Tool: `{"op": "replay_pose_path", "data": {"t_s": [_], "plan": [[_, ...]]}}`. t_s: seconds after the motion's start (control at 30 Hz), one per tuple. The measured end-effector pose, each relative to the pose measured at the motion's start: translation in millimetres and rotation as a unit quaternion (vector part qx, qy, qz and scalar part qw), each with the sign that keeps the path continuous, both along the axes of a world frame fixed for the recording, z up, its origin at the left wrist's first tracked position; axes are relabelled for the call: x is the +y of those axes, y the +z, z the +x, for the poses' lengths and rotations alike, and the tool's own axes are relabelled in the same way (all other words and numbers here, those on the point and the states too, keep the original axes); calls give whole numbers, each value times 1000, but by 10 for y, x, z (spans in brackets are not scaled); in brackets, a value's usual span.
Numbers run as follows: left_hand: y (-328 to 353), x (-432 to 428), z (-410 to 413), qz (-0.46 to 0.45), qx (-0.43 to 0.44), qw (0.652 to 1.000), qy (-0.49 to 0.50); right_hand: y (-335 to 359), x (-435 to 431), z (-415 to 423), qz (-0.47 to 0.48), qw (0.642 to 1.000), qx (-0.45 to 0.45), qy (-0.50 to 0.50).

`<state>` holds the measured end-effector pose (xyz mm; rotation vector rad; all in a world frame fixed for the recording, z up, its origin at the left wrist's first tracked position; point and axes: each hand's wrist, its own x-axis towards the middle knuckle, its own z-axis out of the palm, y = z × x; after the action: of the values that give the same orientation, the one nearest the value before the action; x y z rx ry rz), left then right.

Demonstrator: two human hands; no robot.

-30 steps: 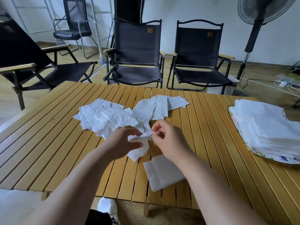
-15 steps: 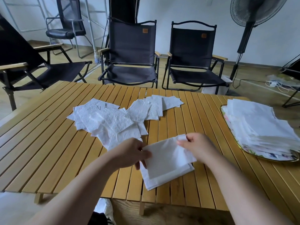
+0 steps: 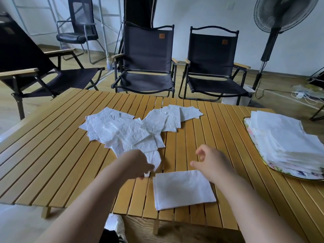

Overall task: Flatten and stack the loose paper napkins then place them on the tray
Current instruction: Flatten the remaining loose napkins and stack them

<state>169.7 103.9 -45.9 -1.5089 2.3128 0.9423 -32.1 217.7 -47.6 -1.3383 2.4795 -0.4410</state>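
The flattened napkin that was held by both hands half a second earlier was now released. It lay on the small stack (image 3: 182,188), just under the right hand (image 3: 213,162) and to the right of the left hand (image 3: 138,163). The left hand had been moved to the near edge of the loose napkins (image 3: 126,132), and a corner of one was pinched in its curled fingers. The right hand was raised over the wooden slat table (image 3: 52,163), fingers loosely bent, nothing held. The hands were kept apart. Well to the right of the right hand, a thick pile of napkins (image 3: 284,137) was seen on the tray (image 3: 248,130).
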Motion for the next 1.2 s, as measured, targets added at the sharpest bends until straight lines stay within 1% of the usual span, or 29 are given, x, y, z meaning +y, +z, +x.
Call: {"op": "replay_pose_path", "data": {"t_s": [0.03, 0.07, 0.13, 0.2, 0.27, 0.33, 0.4, 0.5, 0.6, 0.67, 0.8, 0.87, 0.93, 1.0, 1.07, 1.13, 1.2], "plan": [[-7, -87, 93, -30, 38, 998, 38, -6, -54, 49, -38, 999, -24, 25], [-23, -165, 189, -51, 71, 993, 78, -14, -116, 121, -54, 996, -41, 59], [-55, -289, 337, -65, 110, 982, 141, -86, -269, 312, -51, 990, -50, 124], [-91, -370, 409, -67, 126, 976, 167, -226, -436, 506, -36, 984, -23, 170], [-95, -384, 422, -68, 133, 973, 173, -371, -580, 631, -29, 981, 22, 189], [-112, -387, 425, -66, 144, 973, 170, -453, -669, 686, -46, 983, 33, 176], [-126, -383, 437, -67, 152, 972, 165, -462, -704, 710, -78, 985, 19, 153], [-132, -399, 449, -70, 168, 972, 149, -395, -704, 717, -133, 981, -29, 137], [-125, -382, 417, -75, 185, 972, 122, -261, -645, 676, -188, 969, -98, 127], [-101, -359, 384, -74, 202, 970, 115, -186, -578, 618, -204, 964, -130, 112], [10, -288, 320, -80, 261, 955, 113, -135, -477, 457, -234, 949, -199, 70], [102, -206, 293, -36, 325, 938, 118, -117, -450, 381, -247, 943, -217, 47], [164, -128, 266, 0, 367, 925, 98, -84, -431, 317, -252, 939, -233, 29], [174, -64, 220, 20, 392, 917, 72, -46, -410, 281, -260, 926, -272, 15], [149, -18, 148, 68, 392, 916, 46, -14, -385, 263, -275, 906, -321, -7], [97, 8, 71, 67, 378, 923, 38, 18, -350, 253, -288, 883, -370, -29], [97, 32, 28, 66, 371, 924, 61, 45, -305, 223, -294, 863, -408, -39]]}}
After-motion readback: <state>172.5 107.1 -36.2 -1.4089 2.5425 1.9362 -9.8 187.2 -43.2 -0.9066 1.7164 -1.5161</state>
